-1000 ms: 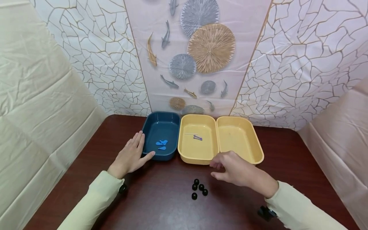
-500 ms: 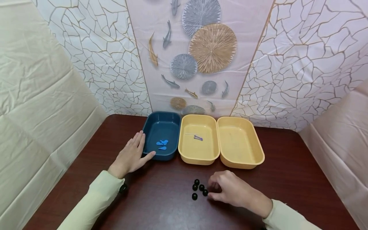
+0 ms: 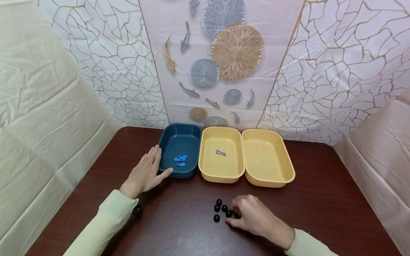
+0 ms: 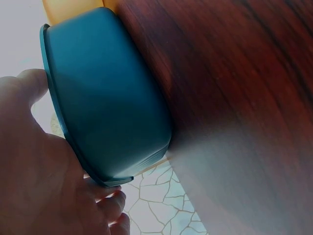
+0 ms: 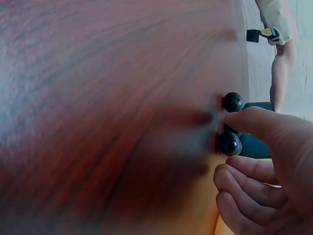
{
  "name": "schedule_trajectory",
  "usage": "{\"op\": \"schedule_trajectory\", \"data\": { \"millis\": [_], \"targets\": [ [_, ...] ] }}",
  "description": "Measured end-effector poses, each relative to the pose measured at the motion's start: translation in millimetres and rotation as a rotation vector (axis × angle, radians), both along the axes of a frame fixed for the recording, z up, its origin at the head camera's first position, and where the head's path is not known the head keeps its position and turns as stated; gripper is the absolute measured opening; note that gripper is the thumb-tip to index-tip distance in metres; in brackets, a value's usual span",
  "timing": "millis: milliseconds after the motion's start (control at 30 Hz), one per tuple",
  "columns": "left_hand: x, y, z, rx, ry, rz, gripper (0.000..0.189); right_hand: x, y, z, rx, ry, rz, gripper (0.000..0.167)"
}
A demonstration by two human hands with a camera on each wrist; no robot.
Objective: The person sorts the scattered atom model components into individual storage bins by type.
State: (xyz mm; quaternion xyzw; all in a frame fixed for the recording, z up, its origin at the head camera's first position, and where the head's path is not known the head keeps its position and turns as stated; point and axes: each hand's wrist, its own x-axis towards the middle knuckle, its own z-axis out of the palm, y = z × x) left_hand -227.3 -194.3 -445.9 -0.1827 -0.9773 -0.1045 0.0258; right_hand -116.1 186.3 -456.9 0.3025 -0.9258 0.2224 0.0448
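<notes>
1. Spreading around the five black balls [image 3: 224,208], which centre this clock, the brown table [image 3: 179,220] has its far edge at 12; wood surface leaves moving room from 4 round to 8.
2. Three trays line the far side: a right yellow tray [image 3: 268,184] at 1:30, a middle yellow tray [image 3: 221,179] at 12, a blue tray [image 3: 180,173] at 11. Their near walls stand well apart from the balls, leaving a strip between; more wood lies at 2 to 3 o'clock.
3. The right hand [image 3: 253,215], over the right-hand yellow trays' near ends a second ago, is now low at 3 o'clock. Its thumb and forefinger bracket the nearest ball at 6 and 1; I cannot tell whether they squeeze it.
4. The left hand [image 3: 145,174], at 10 o'clock, has not moved: fingers extended, thumb spread away, touching the blue tray's rim.
5. Blue pieces [image 3: 180,159] lie in the blue tray, purple pieces [image 3: 220,153] in the middle one, both unchanged.
6. The balls keep their places, clustered on the table.
</notes>
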Motion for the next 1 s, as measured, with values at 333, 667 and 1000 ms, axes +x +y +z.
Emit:
{"op": "schedule_trajectory", "data": {
  "millis": [333, 667, 1000],
  "targets": [
    [0.2, -0.1, -0.5, -0.003, -0.015, 0.004, 0.096, 1.7, -3, -3.8, 0.011, 0.017, -0.033, 0.022],
    [0.7, -1.5, -0.3, 0.000, -0.013, 0.008, 0.096, -5.0, 20, 22.3, -0.011, 0.070, -0.069, 0.017],
    [1.2, -1.3, -0.4, 0.001, -0.014, 0.006, 0.096, -20.4, 43, 54.6, -0.007, 0.184, -0.120, 0.016]
  ]
}}
